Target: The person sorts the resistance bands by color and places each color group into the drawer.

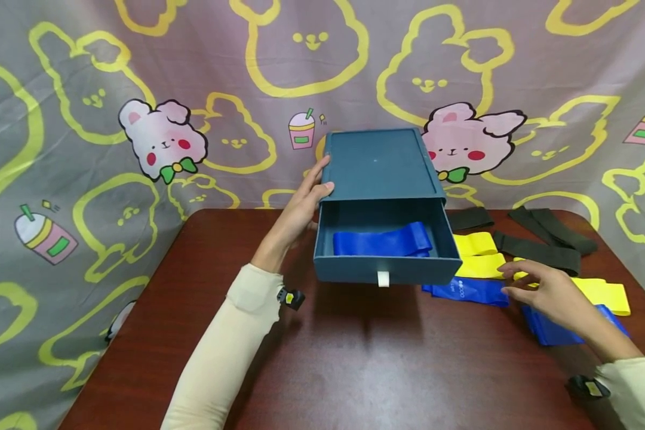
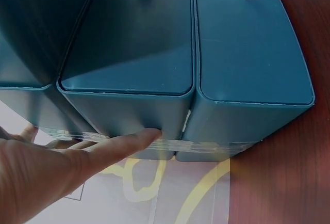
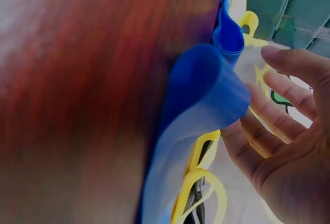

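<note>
Dark-teal rectangular plastic drawer unit (image 1: 376, 167) | on reddish-brown wood-grain table (image 1: 365, 364), with top drawer (image 1: 349, 273) pulled out, holding flat bright-blue band (image 1: 378, 243) | at left hand (image 1: 297, 216): touched along left side by straight fingers | at right hand (image 1: 556, 295): fingers loosely parted, holding nothing, right of unit, near flat yellow bands (image 1: 488, 266) and flat blue bands (image 1: 470, 291); contact with bands: cannot tell

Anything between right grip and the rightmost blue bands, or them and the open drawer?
Nothing visible before those blue bands. Toward the drawer: another blue band and yellow bands on the table, then the drawer's right wall.
</note>
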Tool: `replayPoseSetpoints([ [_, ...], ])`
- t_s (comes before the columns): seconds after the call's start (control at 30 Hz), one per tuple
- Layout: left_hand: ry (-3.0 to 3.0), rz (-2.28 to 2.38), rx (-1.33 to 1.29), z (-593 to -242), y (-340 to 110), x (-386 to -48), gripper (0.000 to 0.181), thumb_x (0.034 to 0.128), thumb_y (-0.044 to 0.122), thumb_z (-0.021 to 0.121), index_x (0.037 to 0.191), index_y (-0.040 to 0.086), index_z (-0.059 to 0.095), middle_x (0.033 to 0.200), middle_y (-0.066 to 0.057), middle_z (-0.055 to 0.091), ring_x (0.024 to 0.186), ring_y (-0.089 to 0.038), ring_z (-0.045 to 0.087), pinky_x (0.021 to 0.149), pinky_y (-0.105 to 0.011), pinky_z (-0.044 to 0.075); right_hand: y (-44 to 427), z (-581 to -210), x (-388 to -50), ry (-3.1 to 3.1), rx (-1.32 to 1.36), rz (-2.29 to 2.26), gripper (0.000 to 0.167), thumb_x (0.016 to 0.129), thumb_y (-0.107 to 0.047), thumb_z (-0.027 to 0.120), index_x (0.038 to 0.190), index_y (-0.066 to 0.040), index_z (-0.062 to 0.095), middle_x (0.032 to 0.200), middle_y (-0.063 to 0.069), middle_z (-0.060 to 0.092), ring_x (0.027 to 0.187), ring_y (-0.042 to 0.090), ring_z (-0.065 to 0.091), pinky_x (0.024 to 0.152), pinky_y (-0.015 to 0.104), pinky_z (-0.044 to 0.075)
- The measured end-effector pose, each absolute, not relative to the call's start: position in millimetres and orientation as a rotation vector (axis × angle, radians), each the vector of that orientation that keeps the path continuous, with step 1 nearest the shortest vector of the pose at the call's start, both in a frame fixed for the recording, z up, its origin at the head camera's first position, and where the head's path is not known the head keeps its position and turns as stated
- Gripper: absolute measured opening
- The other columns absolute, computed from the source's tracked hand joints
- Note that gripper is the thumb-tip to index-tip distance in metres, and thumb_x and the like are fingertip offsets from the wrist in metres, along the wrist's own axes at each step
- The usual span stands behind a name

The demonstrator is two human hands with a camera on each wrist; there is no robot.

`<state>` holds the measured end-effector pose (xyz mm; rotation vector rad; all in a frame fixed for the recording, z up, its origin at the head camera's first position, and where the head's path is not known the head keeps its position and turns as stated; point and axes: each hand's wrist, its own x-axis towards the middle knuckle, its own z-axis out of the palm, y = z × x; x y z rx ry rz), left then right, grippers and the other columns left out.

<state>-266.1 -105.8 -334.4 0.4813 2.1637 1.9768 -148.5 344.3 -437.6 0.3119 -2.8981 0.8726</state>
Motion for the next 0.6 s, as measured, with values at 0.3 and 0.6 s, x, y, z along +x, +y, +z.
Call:
replayPoseSetpoints([
  [0.3, 2.145, 1.987, 0.484, -334.5, -103.9, -266.0, 0.061, 0.1062, 0.043, 0.05, 0.161, 0.053, 0.025, 0.175, 0.005, 0.017, 0.132, -0.046, 0.057, 0.085, -0.061, 0.061, 346.2, -438.8, -148.7, -2.994, 0.247, 0.889, 0.038, 0.09, -0.004, 0.079, 0.125, 0.005, 0.066, 0.115, 0.03, 0.07, 0.089, 0.035, 0.071, 0.063, 0.018, 0.051],
  [0.6, 2.16, 1.977, 0.481, -334.6, -104.6, -265.5, 0.061, 0.1065, 0.043, 0.049, 0.162, 0.052, 0.024, 0.176, 0.005, 0.013, 0.138, -0.048, 0.051, 0.09, -0.067, 0.057, 340.6, -441.3, -148.4, -3.032, 0.261, 0.938, 0.038, 0.091, -0.004, 0.078, 0.127, 0.005, 0.067, 0.118, 0.029, 0.069, 0.09, 0.03, 0.071, 0.064, 0.02, 0.053],
])
